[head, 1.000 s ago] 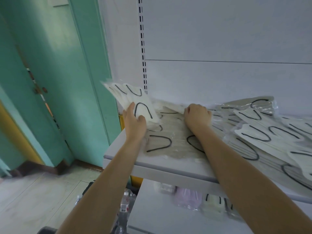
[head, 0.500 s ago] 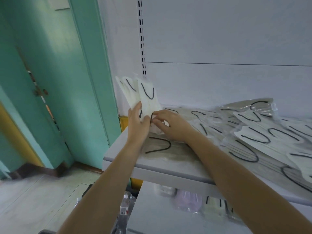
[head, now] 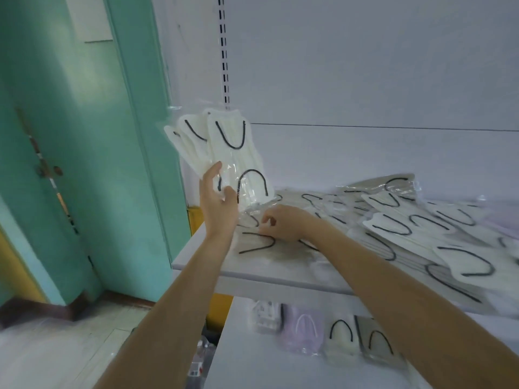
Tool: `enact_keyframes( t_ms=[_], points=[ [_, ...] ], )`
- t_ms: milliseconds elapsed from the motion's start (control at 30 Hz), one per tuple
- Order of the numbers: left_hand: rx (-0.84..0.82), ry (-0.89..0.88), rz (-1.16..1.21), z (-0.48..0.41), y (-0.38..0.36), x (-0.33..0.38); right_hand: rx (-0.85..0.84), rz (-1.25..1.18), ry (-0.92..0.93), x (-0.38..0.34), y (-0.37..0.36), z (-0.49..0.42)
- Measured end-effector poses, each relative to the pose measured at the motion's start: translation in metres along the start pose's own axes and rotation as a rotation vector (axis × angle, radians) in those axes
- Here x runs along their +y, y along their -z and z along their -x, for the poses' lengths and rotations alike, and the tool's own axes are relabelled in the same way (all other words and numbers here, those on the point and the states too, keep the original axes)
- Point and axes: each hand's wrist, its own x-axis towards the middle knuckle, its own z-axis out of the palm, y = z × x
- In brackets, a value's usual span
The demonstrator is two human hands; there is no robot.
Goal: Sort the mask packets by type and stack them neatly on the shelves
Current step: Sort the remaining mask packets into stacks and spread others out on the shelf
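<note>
Grip of left hand (head: 217,209) clamps white mask packets (head: 227,144) upright.

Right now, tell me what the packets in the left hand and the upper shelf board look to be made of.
Packets in the left hand: clear glossy plastic film, judging by the glare and crinkles, over soft-looking cream masks, probably nonwoven fabric, with black loops. Upper shelf: smooth matt white board, likely painted metal, though the look leaves that open.
</note>
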Motion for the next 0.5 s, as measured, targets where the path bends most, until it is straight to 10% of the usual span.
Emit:
enact_keyframes(
  t_ms=[200, 300, 500],
  points=[
    [-0.189, 0.152, 0.193, 0.025, 0.004, 0.034, 0.548, -0.968, -0.170, 0.019, 0.022, 0.059],
    [-0.320, 0.213, 0.213, 0.056, -0.008, 0.040, 0.526, -1.413, -0.200, 0.028, 0.022, 0.108],
    [-0.747, 0.187, 0.198, 0.131, -0.046, 0.063, 0.763, -1.058, -0.297, 0.051, 0.007, 0.182]
  ],
)
